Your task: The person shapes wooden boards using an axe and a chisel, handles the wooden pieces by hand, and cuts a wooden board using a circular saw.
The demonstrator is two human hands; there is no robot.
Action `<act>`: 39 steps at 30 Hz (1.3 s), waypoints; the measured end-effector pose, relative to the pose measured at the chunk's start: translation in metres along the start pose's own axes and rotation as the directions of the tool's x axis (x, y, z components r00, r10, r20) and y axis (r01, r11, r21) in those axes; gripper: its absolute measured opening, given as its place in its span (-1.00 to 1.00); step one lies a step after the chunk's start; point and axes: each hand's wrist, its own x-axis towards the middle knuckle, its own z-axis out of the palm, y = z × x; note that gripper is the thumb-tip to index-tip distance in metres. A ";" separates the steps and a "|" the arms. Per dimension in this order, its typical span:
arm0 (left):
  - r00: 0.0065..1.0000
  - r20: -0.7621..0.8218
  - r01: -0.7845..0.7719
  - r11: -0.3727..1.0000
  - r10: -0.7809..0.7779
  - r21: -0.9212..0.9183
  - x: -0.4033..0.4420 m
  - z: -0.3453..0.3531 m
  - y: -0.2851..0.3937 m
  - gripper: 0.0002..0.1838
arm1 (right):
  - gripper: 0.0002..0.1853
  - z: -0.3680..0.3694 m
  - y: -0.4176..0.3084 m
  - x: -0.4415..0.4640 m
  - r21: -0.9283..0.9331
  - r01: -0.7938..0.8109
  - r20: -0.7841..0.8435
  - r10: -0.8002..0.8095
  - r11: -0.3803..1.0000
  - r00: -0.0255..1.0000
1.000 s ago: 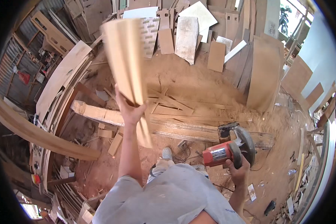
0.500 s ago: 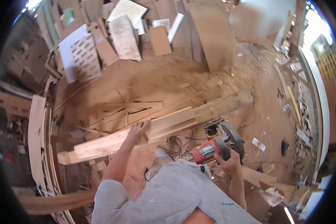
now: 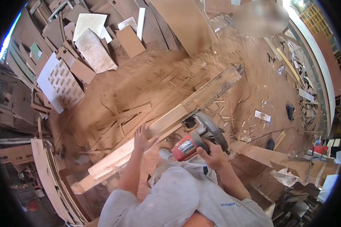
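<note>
A long, pale wooden workpiece (image 3: 115,159) lies along a thick, rough beam (image 3: 219,85) that runs diagonally across the ground. My left hand (image 3: 143,140) is over the near side of the workpiece, fingers spread, holding nothing; whether it touches the wood I cannot tell. My right hand (image 3: 213,154) is wrapped round the handle of a red and black circular saw (image 3: 185,147). The saw is beside the beam, close to the right end of the pale workpiece, with its round guard facing right. My right palm is partly hidden.
Boards and panels (image 3: 96,51) lean in a row at the back. Thin offcuts (image 3: 130,113) lie crossed on the ground beyond the beam. Stacked curved planks (image 3: 45,170) stand at the left. Cables and wood scraps (image 3: 261,115) are scattered at the right, and my shoe (image 3: 166,154) is below the beam.
The pale wood, held up a second ago, now rests on the beam. My left hand has let go, its fingers spread. The saw has come nearer the beam, and the view has turned right.
</note>
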 end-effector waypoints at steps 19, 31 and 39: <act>0.831 0.517 0.462 -0.261 -0.207 -0.848 0.001 0.076 0.004 -0.29 | -0.11 0.060 -0.022 0.068 0.075 -0.113 0.164 0.100 0.991 0.981; 0.809 0.529 0.485 -0.216 -0.258 -0.847 -0.002 0.050 0.043 -0.15 | -0.20 0.064 -0.012 0.063 0.117 -0.036 0.107 0.024 0.992 0.994; 0.819 0.491 0.444 -0.213 -0.297 -0.870 -0.001 0.050 0.055 -0.05 | -0.19 0.061 -0.016 0.069 0.079 -0.042 0.105 0.034 0.996 0.994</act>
